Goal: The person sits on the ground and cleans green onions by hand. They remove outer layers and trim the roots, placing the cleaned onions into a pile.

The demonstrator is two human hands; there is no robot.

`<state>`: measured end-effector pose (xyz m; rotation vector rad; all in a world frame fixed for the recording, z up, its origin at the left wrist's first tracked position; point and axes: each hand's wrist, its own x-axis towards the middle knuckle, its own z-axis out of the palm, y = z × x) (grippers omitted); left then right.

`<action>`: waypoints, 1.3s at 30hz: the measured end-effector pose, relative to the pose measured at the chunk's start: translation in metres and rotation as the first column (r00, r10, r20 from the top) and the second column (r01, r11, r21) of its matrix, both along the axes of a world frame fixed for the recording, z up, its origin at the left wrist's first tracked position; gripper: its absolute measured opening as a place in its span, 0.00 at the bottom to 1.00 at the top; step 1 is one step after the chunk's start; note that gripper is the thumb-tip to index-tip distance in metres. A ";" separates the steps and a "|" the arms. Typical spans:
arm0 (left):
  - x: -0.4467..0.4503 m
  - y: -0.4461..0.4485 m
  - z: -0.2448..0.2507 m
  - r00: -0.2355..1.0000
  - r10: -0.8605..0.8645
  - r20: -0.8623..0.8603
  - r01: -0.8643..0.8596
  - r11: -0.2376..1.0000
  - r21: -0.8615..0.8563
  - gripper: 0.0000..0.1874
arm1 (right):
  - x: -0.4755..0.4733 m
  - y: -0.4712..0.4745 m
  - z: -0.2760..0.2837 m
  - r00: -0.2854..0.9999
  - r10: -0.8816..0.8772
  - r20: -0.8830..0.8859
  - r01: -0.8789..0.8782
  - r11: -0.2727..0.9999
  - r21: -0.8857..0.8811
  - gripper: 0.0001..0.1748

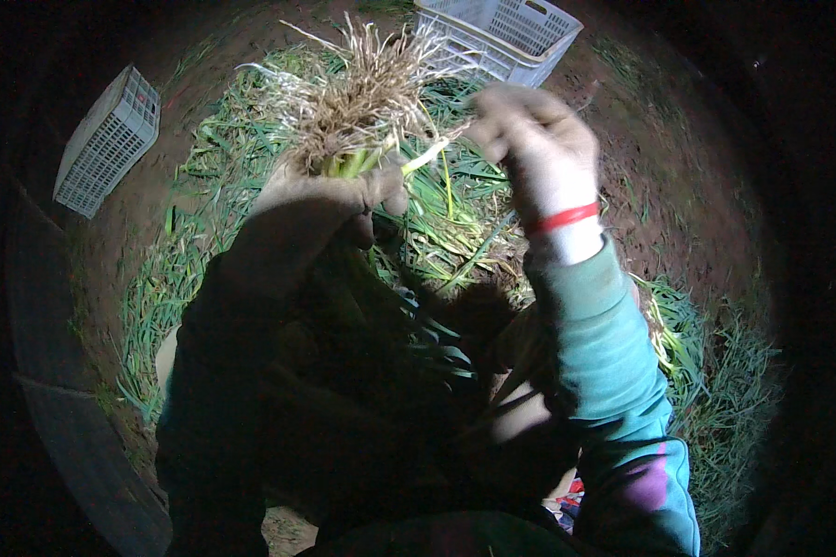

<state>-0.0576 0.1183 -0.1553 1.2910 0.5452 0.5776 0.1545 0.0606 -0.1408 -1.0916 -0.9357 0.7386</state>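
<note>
My left hand (352, 191) is closed around a bunch of green-stemmed plants, likely green garlic or scallions, held with the root end up. The tangled brown and white roots (362, 97) fan out above my fist. One pale stalk (426, 156) sticks out of the bunch to the right. At its tip, the fingers of my right hand (533, 136) pinch thin brown strands; this hand is blurred. A red band (563, 218) circles my right wrist. Deep shadow hides the lower part of the bunch and most of my left forearm.
Cut or pulled green plants (453, 230) lie heaped on the brown soil (669, 160) before me. A white plastic crate (512, 45) stands at the far side, and another crate (111, 143) is at the left. More greens (683, 334) lie at the right.
</note>
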 end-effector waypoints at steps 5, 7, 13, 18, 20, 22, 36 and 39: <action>-0.004 0.000 -0.004 0.991 0.132 0.000 -0.131 0.987 -0.096 0.15 | 0.006 0.000 0.007 0.983 0.030 0.180 0.027 0.952 -0.305 0.16; -0.005 -0.003 -0.004 0.983 0.164 -0.085 -0.171 0.982 -0.084 0.16 | -0.012 -0.002 -0.009 0.915 0.335 0.227 -0.256 0.914 -0.315 0.18; -0.001 -0.007 0.000 0.985 0.110 -0.135 -0.113 0.994 -0.013 0.18 | -0.029 -0.003 -0.026 0.883 0.227 0.411 -0.191 0.973 -0.128 0.13; -0.001 -0.003 0.000 0.981 0.069 -0.180 -0.070 0.998 0.002 0.17 | -0.018 -0.002 -0.008 0.736 0.242 0.632 -0.241 0.966 -0.089 0.08; -0.003 -0.001 -0.002 0.980 0.057 -0.188 -0.061 0.998 -0.019 0.16 | -0.013 -0.004 -0.005 0.766 0.367 0.528 -0.270 0.929 -0.254 0.08; -0.003 0.000 -0.004 0.986 0.044 -0.163 -0.055 0.997 -0.061 0.16 | -0.007 -0.004 -0.007 0.760 0.360 0.542 -0.267 0.932 -0.245 0.10; -0.020 0.034 -0.018 0.827 0.258 -0.499 -0.115 0.947 0.298 0.18 | 0.042 -0.004 -0.182 0.088 0.903 0.421 0.300 0.379 -0.876 0.26; -0.028 0.041 -0.026 0.929 0.348 -0.121 -0.149 0.656 0.740 0.19 | 0.057 -0.034 -0.272 -0.003 0.890 0.455 0.215 0.445 -0.869 0.21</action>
